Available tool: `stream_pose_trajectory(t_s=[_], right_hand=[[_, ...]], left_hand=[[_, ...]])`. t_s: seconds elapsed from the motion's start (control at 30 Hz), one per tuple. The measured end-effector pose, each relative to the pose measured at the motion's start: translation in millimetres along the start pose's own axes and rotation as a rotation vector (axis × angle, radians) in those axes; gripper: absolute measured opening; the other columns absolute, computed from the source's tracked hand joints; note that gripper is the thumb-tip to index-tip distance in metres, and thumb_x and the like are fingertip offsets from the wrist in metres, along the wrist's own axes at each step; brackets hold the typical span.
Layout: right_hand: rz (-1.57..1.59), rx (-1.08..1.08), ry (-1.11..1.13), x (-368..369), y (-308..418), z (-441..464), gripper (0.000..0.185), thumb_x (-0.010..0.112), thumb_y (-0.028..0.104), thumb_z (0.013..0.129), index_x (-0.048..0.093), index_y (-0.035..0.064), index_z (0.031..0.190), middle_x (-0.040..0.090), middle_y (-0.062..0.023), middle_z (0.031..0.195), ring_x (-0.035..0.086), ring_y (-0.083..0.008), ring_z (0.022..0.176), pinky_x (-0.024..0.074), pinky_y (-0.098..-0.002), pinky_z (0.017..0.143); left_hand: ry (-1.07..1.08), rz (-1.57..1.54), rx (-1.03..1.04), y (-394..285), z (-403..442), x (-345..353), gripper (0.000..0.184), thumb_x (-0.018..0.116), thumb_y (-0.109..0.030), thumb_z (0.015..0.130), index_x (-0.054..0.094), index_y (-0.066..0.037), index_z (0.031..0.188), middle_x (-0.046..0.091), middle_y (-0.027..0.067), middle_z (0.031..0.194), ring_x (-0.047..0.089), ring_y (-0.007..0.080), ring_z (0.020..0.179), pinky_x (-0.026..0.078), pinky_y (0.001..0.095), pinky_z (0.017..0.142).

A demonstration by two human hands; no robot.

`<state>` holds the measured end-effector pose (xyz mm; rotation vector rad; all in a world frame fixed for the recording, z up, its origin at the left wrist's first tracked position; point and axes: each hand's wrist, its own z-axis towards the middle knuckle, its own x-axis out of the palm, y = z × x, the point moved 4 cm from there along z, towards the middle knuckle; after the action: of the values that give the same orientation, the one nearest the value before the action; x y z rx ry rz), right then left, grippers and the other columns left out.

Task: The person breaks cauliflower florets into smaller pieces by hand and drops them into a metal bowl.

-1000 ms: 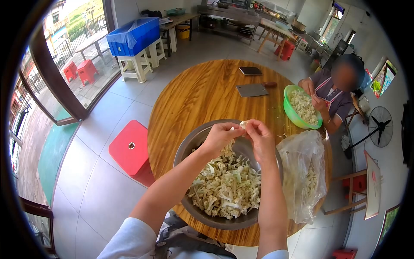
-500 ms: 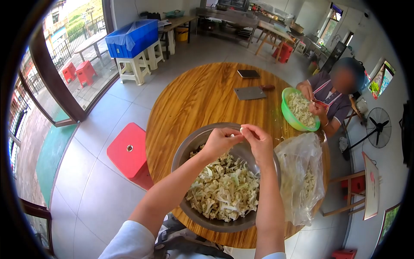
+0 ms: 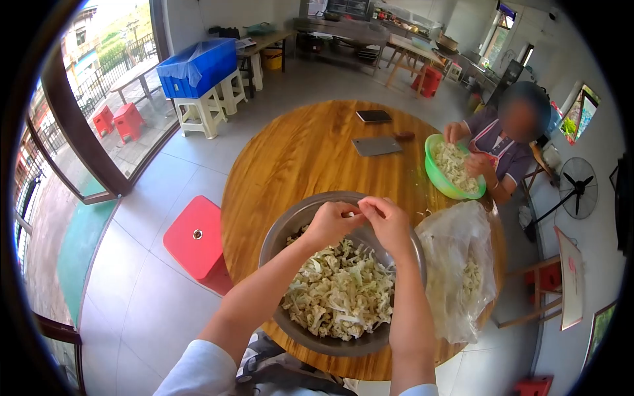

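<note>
A wide metal bowl (image 3: 275, 245) near the table's front edge holds a heap of torn cauliflower (image 3: 340, 290). Over its far rim, my left hand (image 3: 331, 224) and my right hand (image 3: 389, 224) meet fingertip to fingertip, both pinched closed. A small pale piece of cauliflower (image 3: 351, 214) shows at the left fingertips. My right fingers mostly cover what they pinch. Right of the bowl lies a clear plastic bag (image 3: 456, 264) with some cauliflower in it, close to my right forearm.
Across the round wooden table (image 3: 290, 152), a person (image 3: 502, 152) works over a green bowl (image 3: 432, 173) of cauliflower. A cleaver (image 3: 378, 146) and a phone (image 3: 374, 116) lie at the back. A red stool (image 3: 191, 237) stands left, and a fan (image 3: 577, 188) right.
My hands have come together, and the white piece seen at my right fingertips is now covered. The other person's hand has lifted a little. The view has shifted slightly.
</note>
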<state>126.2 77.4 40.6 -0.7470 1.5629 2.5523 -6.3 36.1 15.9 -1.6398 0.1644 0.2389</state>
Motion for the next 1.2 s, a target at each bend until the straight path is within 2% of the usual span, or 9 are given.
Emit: stream_pose_trajectory(t_s=[0.13, 0.17, 0.4, 0.43, 0.53, 0.67, 0.87, 0.97, 1.2], right_hand=[[-0.13, -0.048, -0.021, 0, 7, 0, 0.016, 0.064, 0.02, 0.084, 0.066, 0.0057, 0.089, 0.057, -0.005, 0.072, 0.052, -0.0153, 0.062, 0.0412, -0.0272, 0.056], [-0.126, -0.035, -0.017, -1, 9, 0, 0.016, 0.063, 0.02, 0.084, 0.066, 0.0054, 0.09, 0.057, -0.0059, 0.072, 0.053, -0.0164, 0.062, 0.0423, -0.0266, 0.057], [-0.044, -0.11, -0.158, 10, 7, -2, 0.014, 0.063, 0.017, 0.084, 0.066, 0.0047, 0.09, 0.059, -0.0076, 0.073, 0.056, -0.017, 0.062, 0.0436, -0.0261, 0.057], [-0.043, -0.135, -0.163, 10, 6, -2, 0.017, 0.063, 0.018, 0.085, 0.066, 0.003, 0.091, 0.06, -0.0054, 0.074, 0.055, -0.0133, 0.062, 0.0435, -0.0249, 0.057], [0.243, 0.22, -0.081, 13, -7, 0, 0.02, 0.063, 0.021, 0.086, 0.066, 0.0016, 0.092, 0.061, -0.0022, 0.075, 0.052, -0.0088, 0.063, 0.0433, -0.0231, 0.057], [0.579, 0.357, -0.12, 19, -19, 0, 0.022, 0.063, 0.021, 0.086, 0.067, 0.001, 0.095, 0.061, 0.0, 0.079, 0.049, -0.0065, 0.065, 0.0417, -0.0212, 0.059], [0.926, 0.487, -0.217, 22, -11, -7, 0.019, 0.063, 0.019, 0.086, 0.065, 0.002, 0.095, 0.059, 0.0007, 0.079, 0.049, -0.0061, 0.065, 0.0425, -0.0195, 0.06], [1.093, 0.504, -0.192, 23, -16, -6, 0.019, 0.063, 0.018, 0.086, 0.064, 0.0023, 0.096, 0.059, 0.0008, 0.081, 0.049, -0.0064, 0.065, 0.043, -0.0185, 0.06], [1.301, 0.511, -0.224, 26, -14, -8, 0.022, 0.062, 0.018, 0.086, 0.06, 0.0012, 0.1, 0.056, 0.0008, 0.083, 0.049, -0.0051, 0.067, 0.0431, -0.0177, 0.059]], left_hand=[[-0.047, -0.05, 0.104, -3, 1, 0, 0.027, 0.065, -0.026, 0.083, 0.067, 0.0, 0.09, 0.052, -0.0007, 0.058, 0.042, 0.0051, 0.051, 0.035, 0.0238, 0.046], [-0.01, -0.076, 0.034, -3, 1, -1, 0.026, 0.066, -0.024, 0.082, 0.068, 0.0, 0.09, 0.051, -0.0021, 0.059, 0.042, 0.0041, 0.052, 0.034, 0.0226, 0.046], [-0.066, -0.331, 0.028, 10, 7, -2, 0.022, 0.067, -0.02, 0.08, 0.067, 0.0, 0.088, 0.051, -0.0041, 0.062, 0.042, 0.003, 0.052, 0.032, 0.0211, 0.046], [-0.072, -0.288, -0.038, -1, -1, -6, 0.021, 0.067, -0.019, 0.079, 0.066, 0.0, 0.087, 0.053, -0.0031, 0.064, 0.044, 0.0034, 0.054, 0.034, 0.021, 0.047], [-0.007, -0.335, -0.068, 4, 1, -5, 0.028, 0.063, -0.024, 0.083, 0.063, -0.001, 0.097, 0.061, 0.0016, 0.08, 0.048, 0.0064, 0.063, 0.036, 0.0233, 0.054], [-0.071, -0.393, -0.047, 10, 4, -3, 0.025, 0.064, -0.022, 0.082, 0.063, -0.001, 0.095, 0.057, -0.0005, 0.075, 0.045, 0.005, 0.061, 0.033, 0.0222, 0.052], [-0.013, -0.517, -0.052, 9, 5, -4, 0.024, 0.066, -0.021, 0.082, 0.064, -0.002, 0.094, 0.059, 0.0015, 0.078, 0.049, 0.0069, 0.066, 0.037, 0.0229, 0.057], [-0.036, -0.551, -0.013, 7, 5, -4, 0.022, 0.066, -0.021, 0.082, 0.064, -0.001, 0.092, 0.059, 0.0025, 0.079, 0.05, 0.009, 0.068, 0.04, 0.024, 0.061], [0.007, -0.801, 0.058, 6, 7, 5, 0.013, 0.065, -0.013, 0.083, 0.065, -0.002, 0.09, 0.062, 0.0026, 0.08, 0.052, 0.0096, 0.07, 0.042, 0.0247, 0.062]])
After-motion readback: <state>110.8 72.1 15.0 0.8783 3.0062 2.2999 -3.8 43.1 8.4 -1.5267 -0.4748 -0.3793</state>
